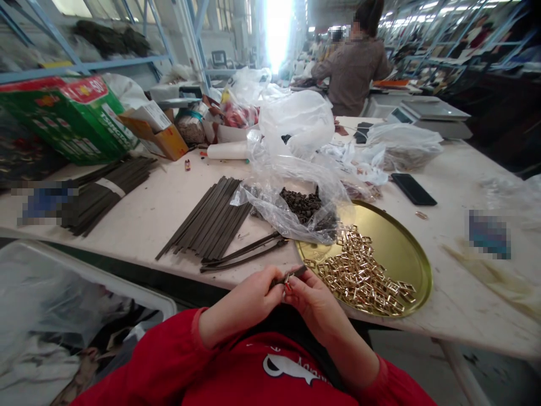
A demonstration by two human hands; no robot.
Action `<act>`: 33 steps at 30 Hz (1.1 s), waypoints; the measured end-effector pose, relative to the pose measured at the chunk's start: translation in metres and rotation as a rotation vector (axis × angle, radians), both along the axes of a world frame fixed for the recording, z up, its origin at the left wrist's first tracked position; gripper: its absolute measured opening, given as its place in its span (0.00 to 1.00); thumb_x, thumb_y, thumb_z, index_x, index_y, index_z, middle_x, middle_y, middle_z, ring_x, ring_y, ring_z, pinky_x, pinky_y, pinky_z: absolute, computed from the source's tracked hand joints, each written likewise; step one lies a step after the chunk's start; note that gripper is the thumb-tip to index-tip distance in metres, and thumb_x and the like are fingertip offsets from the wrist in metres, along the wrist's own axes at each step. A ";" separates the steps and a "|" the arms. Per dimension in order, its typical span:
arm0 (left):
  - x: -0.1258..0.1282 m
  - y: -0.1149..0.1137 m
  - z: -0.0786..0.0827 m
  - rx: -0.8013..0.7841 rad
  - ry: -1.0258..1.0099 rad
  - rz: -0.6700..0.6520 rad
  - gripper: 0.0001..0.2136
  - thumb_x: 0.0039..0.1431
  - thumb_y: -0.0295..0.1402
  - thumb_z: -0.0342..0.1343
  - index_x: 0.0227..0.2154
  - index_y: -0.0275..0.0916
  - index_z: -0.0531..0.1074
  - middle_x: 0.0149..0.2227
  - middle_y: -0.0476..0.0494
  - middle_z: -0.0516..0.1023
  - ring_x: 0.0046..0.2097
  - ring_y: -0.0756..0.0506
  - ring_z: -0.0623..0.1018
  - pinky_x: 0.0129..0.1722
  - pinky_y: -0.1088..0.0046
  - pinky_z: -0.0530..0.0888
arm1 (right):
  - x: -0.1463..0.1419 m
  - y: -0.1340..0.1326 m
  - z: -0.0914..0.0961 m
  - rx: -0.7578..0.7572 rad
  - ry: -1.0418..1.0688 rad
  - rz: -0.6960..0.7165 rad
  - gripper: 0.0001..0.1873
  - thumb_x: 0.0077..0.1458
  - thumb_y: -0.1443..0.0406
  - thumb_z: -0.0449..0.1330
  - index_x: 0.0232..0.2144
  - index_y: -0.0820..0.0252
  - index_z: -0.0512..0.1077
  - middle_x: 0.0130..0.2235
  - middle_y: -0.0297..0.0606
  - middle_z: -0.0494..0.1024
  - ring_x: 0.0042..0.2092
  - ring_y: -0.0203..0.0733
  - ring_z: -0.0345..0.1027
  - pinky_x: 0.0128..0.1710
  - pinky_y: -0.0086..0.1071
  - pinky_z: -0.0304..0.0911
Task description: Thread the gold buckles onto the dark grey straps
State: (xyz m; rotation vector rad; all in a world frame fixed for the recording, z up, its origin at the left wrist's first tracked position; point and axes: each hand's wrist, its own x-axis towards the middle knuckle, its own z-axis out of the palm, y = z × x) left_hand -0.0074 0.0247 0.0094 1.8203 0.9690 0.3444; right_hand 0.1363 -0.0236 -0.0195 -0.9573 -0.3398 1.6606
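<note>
Close to my body, just off the table's front edge, my left hand (266, 290) pinches a dark brown strap (299, 272). My right hand (311, 296) meets it from the other side, its fingers closed around a small gold buckle (288, 279) on the strap. My fingertips partly hide how the buckle sits. Right beside the hands, a round gold tray (393, 231) carries a heap of gold rectangular buckles (363, 276). Straps with ends joined (243, 254) lie ahead of my left hand, next to a stack of flat dark strips (207, 220).
A clear plastic bag (291, 169) of small dark pieces (302, 206) overlaps the tray's rim. A bundle of strips (105, 194), a green box (67, 118), a black phone (413, 189) and a scale (435, 113) stand around. A lined bin (164, 299) is below left. Another person (355, 67) works beyond the table.
</note>
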 end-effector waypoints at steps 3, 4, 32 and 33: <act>0.000 -0.004 -0.003 -0.089 -0.081 0.037 0.04 0.55 0.31 0.48 0.32 0.36 0.65 0.30 0.49 0.72 0.33 0.49 0.70 0.32 0.75 0.65 | -0.006 -0.004 -0.003 0.068 -0.171 -0.018 0.14 0.41 0.63 0.67 0.31 0.59 0.68 0.27 0.29 0.71 0.27 0.30 0.63 0.28 0.25 0.61; 0.000 -0.005 -0.004 -0.121 -0.107 0.037 0.04 0.56 0.31 0.48 0.31 0.36 0.65 0.29 0.49 0.72 0.33 0.50 0.70 0.32 0.75 0.65 | -0.007 -0.005 -0.003 0.092 -0.214 -0.009 0.13 0.43 0.62 0.66 0.31 0.59 0.68 0.27 0.29 0.70 0.26 0.31 0.63 0.28 0.26 0.61; 0.005 0.000 -0.024 -0.475 -0.249 0.166 0.11 0.54 0.40 0.52 0.31 0.36 0.63 0.24 0.54 0.67 0.23 0.55 0.63 0.21 0.81 0.57 | -0.002 0.005 -0.010 0.041 0.049 0.084 0.09 0.45 0.65 0.64 0.31 0.61 0.70 0.29 0.32 0.73 0.29 0.33 0.66 0.32 0.28 0.62; 0.004 0.000 -0.024 -0.481 -0.264 0.171 0.12 0.54 0.40 0.53 0.31 0.36 0.63 0.25 0.53 0.68 0.24 0.55 0.64 0.22 0.81 0.58 | -0.002 0.005 -0.010 0.046 0.028 0.076 0.10 0.45 0.65 0.65 0.31 0.61 0.70 0.29 0.32 0.74 0.30 0.34 0.66 0.33 0.29 0.62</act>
